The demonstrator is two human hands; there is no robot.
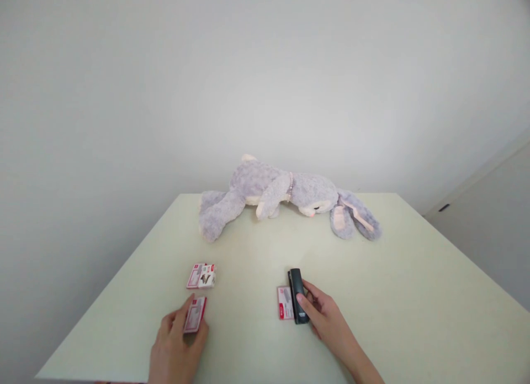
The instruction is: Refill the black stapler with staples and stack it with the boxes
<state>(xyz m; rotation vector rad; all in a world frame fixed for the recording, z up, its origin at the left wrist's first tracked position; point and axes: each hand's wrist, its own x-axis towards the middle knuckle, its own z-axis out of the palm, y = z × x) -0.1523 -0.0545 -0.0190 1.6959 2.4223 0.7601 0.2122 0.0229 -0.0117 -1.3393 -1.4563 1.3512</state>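
Left hand (177,337) gripping red-white box (194,315); right hand (325,313), slender black stapler (296,285).

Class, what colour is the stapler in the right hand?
Black; the stapler shows best in the head view.

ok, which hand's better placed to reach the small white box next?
Probably left: the left hand is nearer the white box, though holding a red-edged pack; the right hand is farther, gripping the black stapler.
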